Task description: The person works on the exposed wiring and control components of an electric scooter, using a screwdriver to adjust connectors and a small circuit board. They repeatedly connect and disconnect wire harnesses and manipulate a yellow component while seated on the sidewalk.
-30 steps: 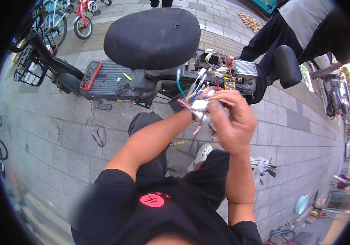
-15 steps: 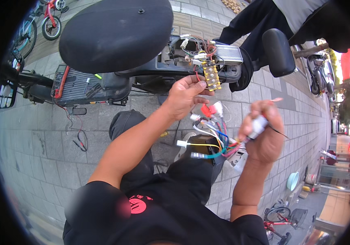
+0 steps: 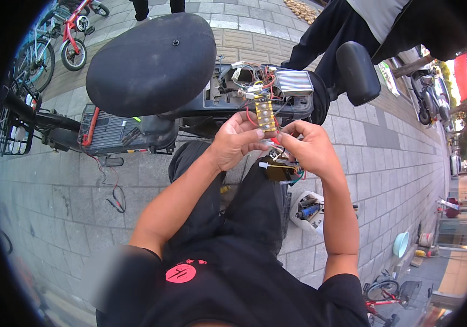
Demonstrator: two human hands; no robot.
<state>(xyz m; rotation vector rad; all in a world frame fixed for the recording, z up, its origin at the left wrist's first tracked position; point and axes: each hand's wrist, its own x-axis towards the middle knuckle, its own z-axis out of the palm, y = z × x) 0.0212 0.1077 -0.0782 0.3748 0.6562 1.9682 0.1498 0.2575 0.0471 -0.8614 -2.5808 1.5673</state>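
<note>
A yellow terminal block (image 3: 265, 115) with a row of screws stands over the opened body of an electric scooter. My left hand (image 3: 233, 143) pinches its lower end between thumb and fingers, beside a red wire. Close on the right, my right hand (image 3: 315, 148) has thumb and forefinger pressed together on wires at the block's lower end; the exact wire tips are hidden. Below the fingers hang more wires with a white connector (image 3: 264, 165), in front of a dark box (image 3: 278, 173). Loose wires (image 3: 255, 73) and a finned silver box (image 3: 294, 83) lie in the scooter body.
The black seat (image 3: 151, 65) is on the left. Tools lie on the footboard (image 3: 110, 128), and test leads (image 3: 116, 191) on the paving. A white tool container (image 3: 305, 215) stands by my right forearm. Another person's dark-trousered legs (image 3: 320, 35) are beyond the scooter.
My right hand has moved left with the wire bundle, from out at the right to the terminal block. The bundle now hangs lower, partly behind the fingers. My left hand keeps hold of the block.
</note>
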